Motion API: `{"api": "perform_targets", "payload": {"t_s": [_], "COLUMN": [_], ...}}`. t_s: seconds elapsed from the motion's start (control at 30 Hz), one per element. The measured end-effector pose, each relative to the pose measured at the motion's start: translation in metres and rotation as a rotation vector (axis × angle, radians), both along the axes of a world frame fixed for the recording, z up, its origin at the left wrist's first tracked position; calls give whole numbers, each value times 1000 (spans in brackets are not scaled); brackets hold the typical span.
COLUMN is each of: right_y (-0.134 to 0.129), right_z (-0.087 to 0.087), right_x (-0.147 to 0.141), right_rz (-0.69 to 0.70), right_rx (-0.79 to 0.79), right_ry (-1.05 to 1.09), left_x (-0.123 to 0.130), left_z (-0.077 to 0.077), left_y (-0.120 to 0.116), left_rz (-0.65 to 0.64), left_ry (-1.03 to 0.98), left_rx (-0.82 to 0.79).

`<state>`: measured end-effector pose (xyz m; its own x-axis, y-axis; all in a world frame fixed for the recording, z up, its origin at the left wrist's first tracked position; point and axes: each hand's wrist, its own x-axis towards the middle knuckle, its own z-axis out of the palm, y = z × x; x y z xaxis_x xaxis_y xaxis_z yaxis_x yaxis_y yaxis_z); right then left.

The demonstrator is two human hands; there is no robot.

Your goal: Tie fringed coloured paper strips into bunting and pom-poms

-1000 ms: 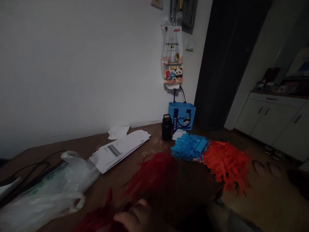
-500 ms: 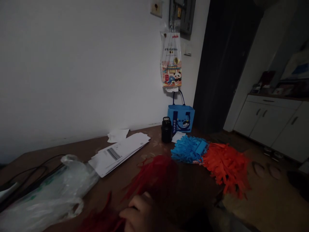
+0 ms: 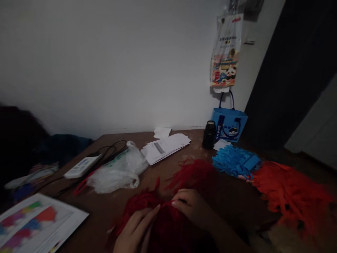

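At the table's near edge lies a red fringed pom-pom (image 3: 168, 228) of thin strips, dark and partly blurred. My left hand (image 3: 137, 228) is closed on its left side, fingers pressed together. From the right, my right hand (image 3: 192, 207) pinches the top of the same pom-pom, its thumb and forefinger close to my left fingertips. Just behind the hands spreads more red fringe (image 3: 196, 174); whether it joins the held part I cannot tell. A blue fringed pom-pom (image 3: 234, 160) and an orange-red fringed pom-pom (image 3: 286, 189) lie to the right.
Left of the hands are a crumpled clear plastic bag (image 3: 116, 175), a white power strip (image 3: 83, 167) with black cords and a printed colour sheet (image 3: 44, 225). Envelopes (image 3: 168, 147), a black bottle (image 3: 209, 135) and a blue tote bag (image 3: 229, 123) stand or lie farther back.
The view has swung left, bringing the power strip and printed sheet into sight. My left hand now shows on the red pom-pom beside my right hand, where only one hand was visible before.
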<state>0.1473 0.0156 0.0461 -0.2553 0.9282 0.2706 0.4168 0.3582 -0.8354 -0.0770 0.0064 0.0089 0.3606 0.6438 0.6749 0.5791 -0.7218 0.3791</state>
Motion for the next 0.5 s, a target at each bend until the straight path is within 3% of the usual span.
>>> {"api": "perform_targets", "payload": {"t_s": [0.1, 0.33, 0.5], "right_y": [0, 1, -2], "right_z": [2, -2, -3], "right_x": [4, 3, 0], "right_rz": [38, -94, -100], "right_rx": [-8, 58, 47], "right_ry": [-8, -48, -88], "left_x": [7, 12, 16], "left_z": [7, 9, 8], "left_y": [-5, -7, -10], "left_rz": [7, 31, 64], "left_ry": [-14, -69, -107], "left_rx": [-24, -87, -133]}}
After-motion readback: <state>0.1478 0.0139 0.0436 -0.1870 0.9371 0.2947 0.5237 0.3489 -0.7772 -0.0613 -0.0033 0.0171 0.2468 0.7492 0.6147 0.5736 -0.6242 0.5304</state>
